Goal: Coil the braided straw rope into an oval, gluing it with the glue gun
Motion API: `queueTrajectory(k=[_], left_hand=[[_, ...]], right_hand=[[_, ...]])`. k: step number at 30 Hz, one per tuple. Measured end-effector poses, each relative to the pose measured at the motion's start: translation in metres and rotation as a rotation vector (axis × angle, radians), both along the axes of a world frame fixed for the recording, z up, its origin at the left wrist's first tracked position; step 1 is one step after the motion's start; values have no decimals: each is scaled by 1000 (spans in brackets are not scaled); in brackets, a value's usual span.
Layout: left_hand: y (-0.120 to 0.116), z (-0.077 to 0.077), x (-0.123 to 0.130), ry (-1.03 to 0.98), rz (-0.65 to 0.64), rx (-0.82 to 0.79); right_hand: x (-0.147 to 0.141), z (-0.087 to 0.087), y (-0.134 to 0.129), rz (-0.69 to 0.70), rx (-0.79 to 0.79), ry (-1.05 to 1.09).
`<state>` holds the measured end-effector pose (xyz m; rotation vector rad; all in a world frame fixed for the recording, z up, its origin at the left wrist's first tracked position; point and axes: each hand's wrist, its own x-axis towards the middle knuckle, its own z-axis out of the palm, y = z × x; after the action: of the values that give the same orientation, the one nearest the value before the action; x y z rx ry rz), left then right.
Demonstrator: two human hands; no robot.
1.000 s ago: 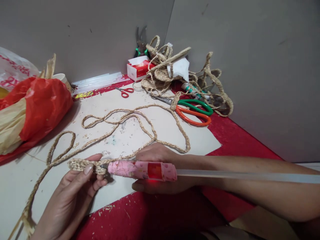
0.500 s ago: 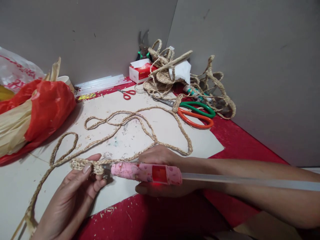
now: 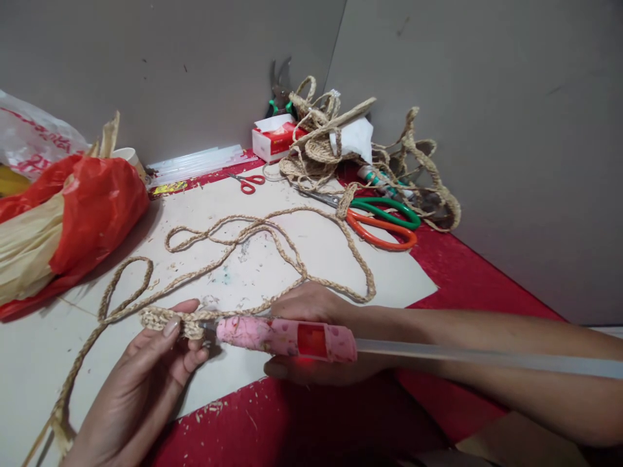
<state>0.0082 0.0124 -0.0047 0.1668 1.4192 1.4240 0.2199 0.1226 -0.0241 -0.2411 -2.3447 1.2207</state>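
Note:
My left hand (image 3: 150, 366) is closed on a small braided straw piece (image 3: 158, 319), pinched between thumb and fingers. From that piece a long braided straw cord (image 3: 277, 300) runs right and loops over the white sheet. My right hand (image 3: 316, 370) is wrapped round a pink hot glue gun (image 3: 257, 335), its handle hidden under the body. The gun's dark nozzle points left, close at the right end of the braided piece; whether it touches, I cannot tell. A long translucent glue stick (image 3: 438, 352) sticks out of the gun's back, and a red light glows beneath.
A white sheet (image 3: 389, 279) covers part of the red table (image 3: 467, 285). Large scissors (image 3: 384, 237) and small red scissors (image 3: 247, 183) lie behind the cord. Farther back are a tissue box (image 3: 267, 144), a braided straw pile (image 3: 321, 152), pruning shears (image 3: 280, 87), glue sticks (image 3: 199, 162) and, left, a red bag (image 3: 104, 207).
Almost nothing differs. The view has shifted very slightly, and both hands, the glue gun and the braided piece keep nearly the same positions.

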Motion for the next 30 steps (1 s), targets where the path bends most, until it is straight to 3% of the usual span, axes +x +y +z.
queueTrajectory(k=[13,23,30], left_hand=[[-2,1,1,58,0,4],[3,2,-5,-35,21,29],[1,0,-7,-124,111,-7]], right_hand=[[0,-1,-1,-16,-1,76],[-1,-6,-2,-55,58,64],[-1,-2,-1,-33,27,73]])
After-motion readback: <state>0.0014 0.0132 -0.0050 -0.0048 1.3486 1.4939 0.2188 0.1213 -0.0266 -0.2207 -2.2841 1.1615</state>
